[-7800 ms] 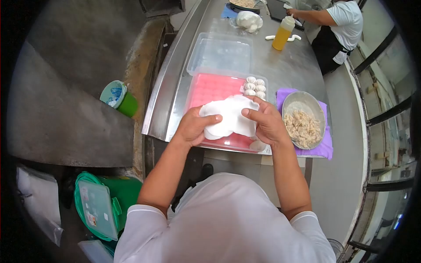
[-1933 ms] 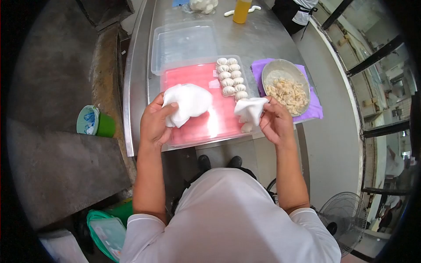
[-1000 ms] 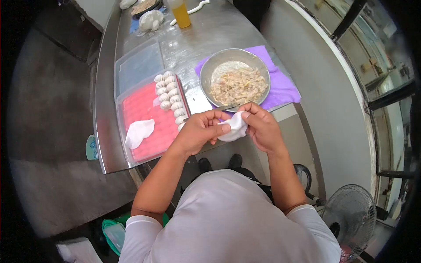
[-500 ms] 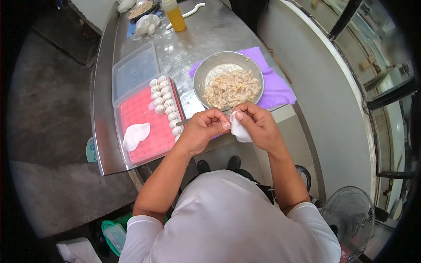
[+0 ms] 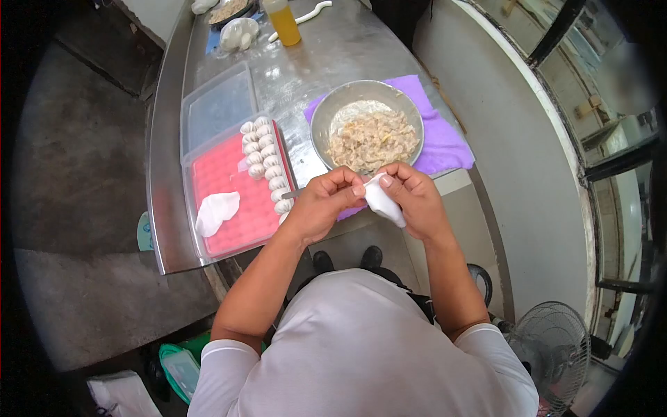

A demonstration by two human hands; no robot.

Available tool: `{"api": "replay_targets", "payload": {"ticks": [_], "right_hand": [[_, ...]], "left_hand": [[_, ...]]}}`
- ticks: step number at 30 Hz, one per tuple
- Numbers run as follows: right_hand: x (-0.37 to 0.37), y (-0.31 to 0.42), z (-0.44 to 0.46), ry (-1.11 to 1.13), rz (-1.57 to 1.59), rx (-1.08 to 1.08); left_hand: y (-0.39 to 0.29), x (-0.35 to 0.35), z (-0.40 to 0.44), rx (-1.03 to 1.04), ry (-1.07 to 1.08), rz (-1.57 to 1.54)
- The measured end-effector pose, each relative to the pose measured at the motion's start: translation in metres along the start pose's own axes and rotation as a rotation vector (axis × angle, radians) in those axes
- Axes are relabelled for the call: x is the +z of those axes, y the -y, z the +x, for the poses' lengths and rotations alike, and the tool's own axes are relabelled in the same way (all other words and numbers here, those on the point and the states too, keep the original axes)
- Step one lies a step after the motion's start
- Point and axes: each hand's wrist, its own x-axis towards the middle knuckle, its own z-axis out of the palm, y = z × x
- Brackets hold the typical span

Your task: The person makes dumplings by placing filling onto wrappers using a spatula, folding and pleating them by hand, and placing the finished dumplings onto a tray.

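My right hand point(image 5: 420, 201) pinches a white dough wrapper point(image 5: 384, 203) that hangs down between thumb and fingers; whether it is one sheet or a stack I cannot tell. My left hand point(image 5: 328, 203) is closed beside it, thumb and fingertips at the wrapper's left edge. A thin, flat grey tool point(image 5: 292, 194) sticks out of the left hand on its outer side; the rest is hidden in the palm. Just beyond both hands, a metal bowl point(image 5: 317, 138) holds a pale chopped filling point(image 5: 374, 139). Left of the hands, pleated dumplings point(image 5: 271, 161) stand in rows on a red dimpled tray point(image 5: 229, 170).
Another white wrapper point(image 5: 217, 213) lies on the tray, whose clear lid point(image 5: 217, 104) is folded back. Under the bowl is a purple cloth point(image 5: 445, 149). Farther off on the steel table point(image 5: 333, 52) stand a yellow oil bottle point(image 5: 282, 24) and a plastic bag point(image 5: 238, 35). A fan point(image 5: 554, 347) stands right.
The wrapper has swung from hanging nearly straight to slanting down toward the right palm. My fingertips have shifted slightly at its edge. The camera view has moved a little.
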Motion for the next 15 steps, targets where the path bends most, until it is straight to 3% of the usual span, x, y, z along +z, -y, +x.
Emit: {"api": "replay_targets", "payload": {"ticks": [5, 9, 11, 15], "right_hand": [[0.002, 0.000, 0.003, -0.039, 0.075, 0.019], [0.001, -0.002, 0.005, -0.047, 0.118, 0.031], [0.001, -0.003, 0.005, -0.054, 0.101, 0.025], [-0.001, -0.009, 0.006, -0.100, 0.094, 0.026]], "left_hand": [[-0.001, 0.004, 0.002, -0.055, 0.068, -0.328], [-0.004, 0.019, -0.003, -0.146, -0.025, -0.378], [-0.001, 0.018, -0.004, -0.135, 0.059, -0.154], [0.006, 0.014, 0.000, -0.105, -0.075, -0.309]]}}
